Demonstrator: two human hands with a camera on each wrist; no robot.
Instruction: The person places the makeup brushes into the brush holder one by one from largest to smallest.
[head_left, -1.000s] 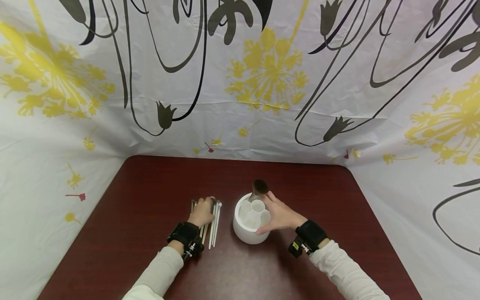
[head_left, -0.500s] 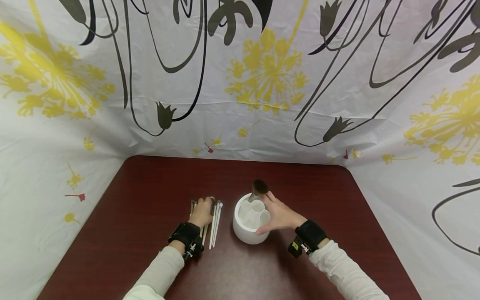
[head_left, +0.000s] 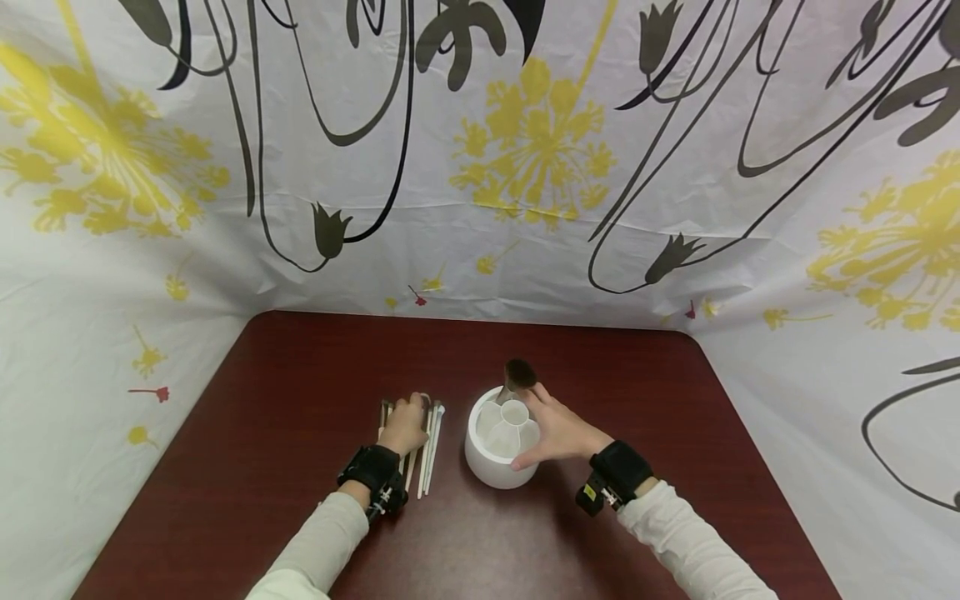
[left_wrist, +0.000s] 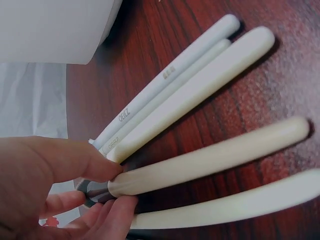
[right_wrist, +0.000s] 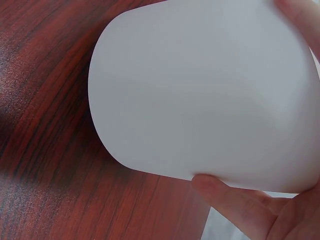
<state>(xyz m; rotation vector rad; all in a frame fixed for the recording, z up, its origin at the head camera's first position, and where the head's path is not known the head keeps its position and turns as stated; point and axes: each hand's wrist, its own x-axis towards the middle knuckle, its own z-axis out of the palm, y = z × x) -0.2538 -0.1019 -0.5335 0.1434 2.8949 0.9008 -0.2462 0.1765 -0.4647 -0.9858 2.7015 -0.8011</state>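
Observation:
At the left of the table in the head view, my left hand [head_left: 405, 423] pinches a makeup brush with a cream handle [left_wrist: 215, 159] near its metal ferrule; its bristles are hidden. Several other pale-handled brushes [head_left: 431, 454] lie beside it, some with lettering on the handle. My right hand [head_left: 562, 429] holds the round white brush holder [head_left: 486, 467], thumb at the near side and fingers at the far side. Petal-shaped compartments surround a round middle one in the holder. A brush with a wide dark head [head_left: 519, 373] stands at its back. The holder's smooth wall [right_wrist: 190, 90] fills the right wrist view.
The dark red-brown wooden table [head_left: 315, 358] has rounded far corners. A white cloth [head_left: 420, 183] with yellow, grey and black flower prints hangs behind it and at both sides. Each wrist wears a black strap with a small camera.

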